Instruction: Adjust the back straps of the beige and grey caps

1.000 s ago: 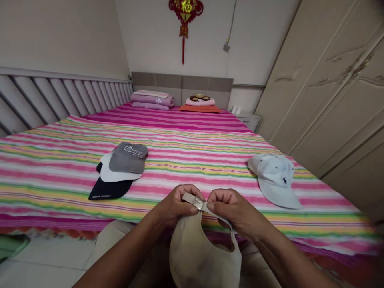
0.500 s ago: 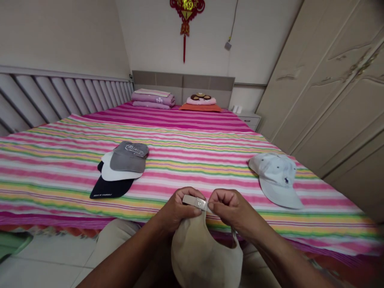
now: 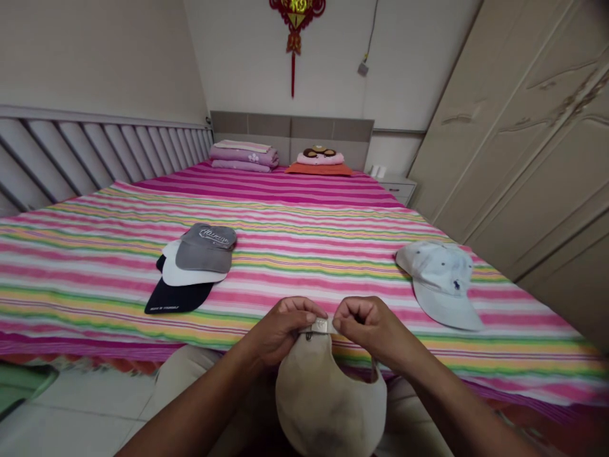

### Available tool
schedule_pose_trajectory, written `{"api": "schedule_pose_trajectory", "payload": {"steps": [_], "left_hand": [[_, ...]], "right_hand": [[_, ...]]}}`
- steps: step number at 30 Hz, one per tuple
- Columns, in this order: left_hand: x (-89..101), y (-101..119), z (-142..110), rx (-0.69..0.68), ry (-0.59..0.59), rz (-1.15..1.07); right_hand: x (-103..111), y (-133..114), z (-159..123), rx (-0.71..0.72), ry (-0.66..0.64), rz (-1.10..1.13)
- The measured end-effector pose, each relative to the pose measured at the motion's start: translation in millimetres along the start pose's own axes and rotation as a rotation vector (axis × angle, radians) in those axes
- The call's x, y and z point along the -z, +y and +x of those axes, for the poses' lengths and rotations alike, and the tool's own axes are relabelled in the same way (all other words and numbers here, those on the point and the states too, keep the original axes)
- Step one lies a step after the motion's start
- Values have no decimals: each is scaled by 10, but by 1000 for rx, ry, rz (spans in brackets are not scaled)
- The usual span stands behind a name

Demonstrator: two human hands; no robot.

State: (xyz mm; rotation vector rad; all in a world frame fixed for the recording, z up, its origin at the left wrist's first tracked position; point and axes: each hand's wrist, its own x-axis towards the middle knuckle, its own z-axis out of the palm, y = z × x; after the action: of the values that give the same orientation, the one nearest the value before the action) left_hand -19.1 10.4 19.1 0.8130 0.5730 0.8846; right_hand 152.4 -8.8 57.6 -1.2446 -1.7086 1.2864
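Observation:
A beige baseball cap [image 3: 328,400] hangs from my hands over my lap, its back opening facing up. My left hand [image 3: 285,327] pinches the cap's adjuster strap beside a small metal buckle [image 3: 320,325]. On the buckle's other side, my right hand [image 3: 364,327] grips the strap's end between thumb and forefinger. To the left on the bed lies a stack of caps: a grey cap [image 3: 207,247] on top, a white cap [image 3: 193,274] under it and a black cap [image 3: 178,297] lowest. A pale blue-white cap [image 3: 440,285] rests alone at the right.
A striped sheet [image 3: 304,254] covers the bed. Folded purple bedding [image 3: 243,157] and an orange cushion [image 3: 318,169] lie by the headboard [image 3: 328,133]. A railing [image 3: 109,146] runs along the left, a wardrobe [image 3: 518,139] along the right. A green object [image 3: 23,387] is on the floor.
The strap, previously standing up as a loop at my left fingers, now lies flatter under my left thumb. The buckle has turned slightly, and the cap has shifted a little right.

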Motion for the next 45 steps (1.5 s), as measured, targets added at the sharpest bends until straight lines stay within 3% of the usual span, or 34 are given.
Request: {"api": "schedule_pose_trajectory", "payload": {"steps": [6, 15, 18, 25, 32, 38, 42, 45], "left_hand": [[-15, 17, 14, 48, 27, 14], [3, 87, 26, 39, -19, 10], [24, 97, 23, 51, -83, 30], [113, 108, 16, 312, -199, 134], [156, 183, 45, 171, -114, -21], [194, 241, 110, 123, -119, -84], [268, 225, 137, 47, -252, -148], [373, 148, 147, 8, -328, -225]], "right_hand": [[41, 2, 35, -16, -19, -17], [96, -40, 36, -119, -131, 200], [101, -23, 45, -127, -148, 261], [116, 10, 95, -167, -203, 464], [201, 335, 127, -106, -466, 551], [148, 440, 111, -101, -262, 841], [120, 258, 113, -43, -148, 1051], [145, 164, 131, -1, -131, 1129]]}}
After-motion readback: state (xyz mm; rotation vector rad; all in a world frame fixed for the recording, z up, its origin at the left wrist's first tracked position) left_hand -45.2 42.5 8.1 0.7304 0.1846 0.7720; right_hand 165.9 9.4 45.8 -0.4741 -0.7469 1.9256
